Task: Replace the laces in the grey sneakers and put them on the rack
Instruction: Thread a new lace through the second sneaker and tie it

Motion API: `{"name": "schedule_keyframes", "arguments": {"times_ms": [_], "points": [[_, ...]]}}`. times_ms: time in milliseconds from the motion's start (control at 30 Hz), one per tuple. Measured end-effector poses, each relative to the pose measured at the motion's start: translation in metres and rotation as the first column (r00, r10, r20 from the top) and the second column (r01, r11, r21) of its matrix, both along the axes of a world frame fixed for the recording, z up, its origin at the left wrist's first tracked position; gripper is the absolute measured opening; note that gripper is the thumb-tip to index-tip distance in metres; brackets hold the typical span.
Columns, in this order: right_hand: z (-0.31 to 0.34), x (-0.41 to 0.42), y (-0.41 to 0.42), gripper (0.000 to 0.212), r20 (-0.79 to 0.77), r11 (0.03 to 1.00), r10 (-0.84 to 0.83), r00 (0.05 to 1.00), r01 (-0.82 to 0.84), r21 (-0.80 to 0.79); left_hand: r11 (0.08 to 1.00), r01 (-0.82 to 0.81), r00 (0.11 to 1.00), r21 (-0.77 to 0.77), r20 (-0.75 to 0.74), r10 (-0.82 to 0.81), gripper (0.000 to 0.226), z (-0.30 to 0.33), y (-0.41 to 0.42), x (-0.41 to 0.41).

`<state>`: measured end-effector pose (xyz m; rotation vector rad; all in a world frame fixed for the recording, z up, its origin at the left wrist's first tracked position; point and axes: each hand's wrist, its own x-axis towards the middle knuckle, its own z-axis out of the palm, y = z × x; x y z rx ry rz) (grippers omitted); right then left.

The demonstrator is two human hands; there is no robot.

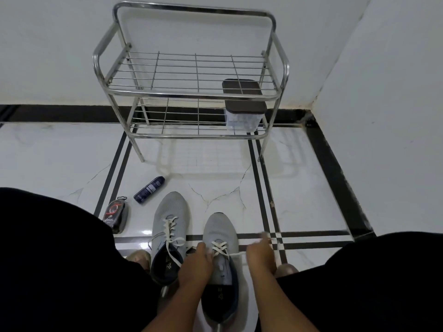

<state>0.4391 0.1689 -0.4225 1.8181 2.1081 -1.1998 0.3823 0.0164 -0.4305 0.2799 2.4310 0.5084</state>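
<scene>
Two grey sneakers (191, 238), toes toward rack (191, 92), hands (195, 262) seemingly lacing

Two sneakers side by side on the floor (299, 188), left sneaker (170, 226) slightly ahead of right sneaker (221, 238), rack (189, 92) behind them against the wall, box (244, 101) on its lower shelf at right, bottle (149, 189) and packet (115, 216) left of the sneakers, hands (195, 262) at the right sneaker's laces (219, 246).

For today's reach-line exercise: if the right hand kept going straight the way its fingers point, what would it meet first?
The right hand points up-frame over bare floor; the way looks free, with the rack leg possibly far ahead.
</scene>
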Motion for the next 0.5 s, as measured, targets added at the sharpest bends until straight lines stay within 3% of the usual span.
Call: {"name": "schedule_keyframes", "arguments": {"times_ms": [67,100,133,200,267,333,500], "points": [[-0.011,-0.001,-0.015,0.022,0.053,0.919,0.386,0.921,-0.379,-0.111,0.999,0.038,0.999,-0.015,-0.006,-0.038,0.023,-0.001,-0.002,-0.003],[-0.011,-0.002,-0.020,0.014,0.062,0.876,0.475,0.878,-0.464,-0.135,0.999,0.039,0.999,-0.021,-0.005,-0.039,0.021,-0.001,-0.003,-0.004],[-0.011,-0.002,-0.023,0.019,0.059,0.859,0.504,0.862,-0.492,-0.144,0.999,0.031,1.000,-0.020,0.000,-0.031,0.020,-0.001,-0.003,-0.005],[-0.006,-0.004,-0.024,0.025,0.080,0.867,0.491,0.868,-0.477,-0.147,0.999,0.031,0.999,-0.031,-0.006,-0.031,0.016,-0.001,-0.002,-0.008],[-0.003,-0.004,-0.023,0.017,0.151,0.880,0.471,0.869,-0.452,-0.142,0.996,0.060,0.998,-0.069,-0.031,-0.062,0.015,0.000,-0.001,-0.009],[-0.004,-0.002,-0.020,0.028,0.215,0.910,0.413,0.885,-0.396,-0.121,0.991,0.066,0.996,-0.113,-0.051,-0.072,0.019,0.000,0.001,-0.009],[-0.007,0.001,-0.018,0.031,0.213,0.927,0.370,0.904,-0.345,-0.148,0.992,0.046,0.999,-0.115,-0.023,-0.049,0.020,0.001,0.002,-0.006]]}}
